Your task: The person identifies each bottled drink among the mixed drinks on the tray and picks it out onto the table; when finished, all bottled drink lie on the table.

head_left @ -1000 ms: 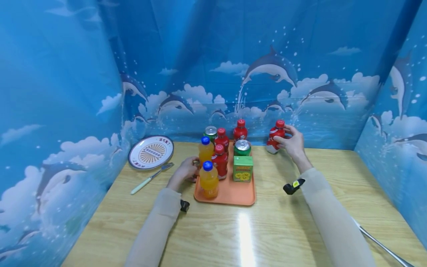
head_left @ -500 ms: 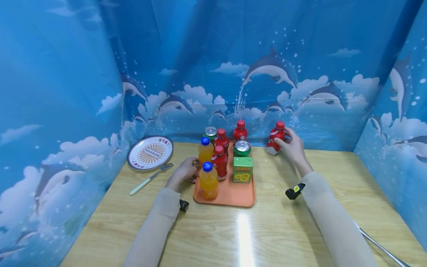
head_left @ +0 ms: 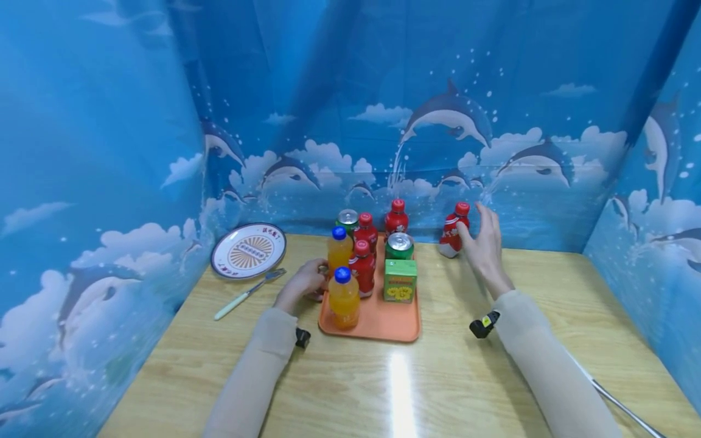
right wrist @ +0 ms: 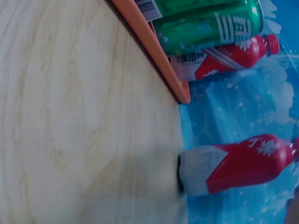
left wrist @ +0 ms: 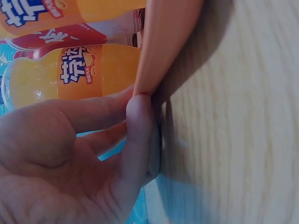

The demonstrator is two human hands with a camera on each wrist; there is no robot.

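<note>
My left hand pinches the left edge of the orange tray; in the left wrist view thumb and fingers meet at the tray's rim. On the tray stand two orange soda bottles with blue caps, several red bottles, green cans and a green drink carton. Right of the tray, a separate red bottle stands upright on the table by the backdrop. Beside it my right hand has its fingers spread, the thumb close to the bottle; whether they touch is unclear.
A white patterned plate leans at the back left, with a fork with a pale green handle in front of it. A long metal utensil lies at the front right, partly behind the right sleeve. Dolphin-print curtains enclose the table.
My right hand has let go of the separate red bottle, its fingers opening away to the right. That bottle stays where it was. The left hand holds the tray's edge as before.
</note>
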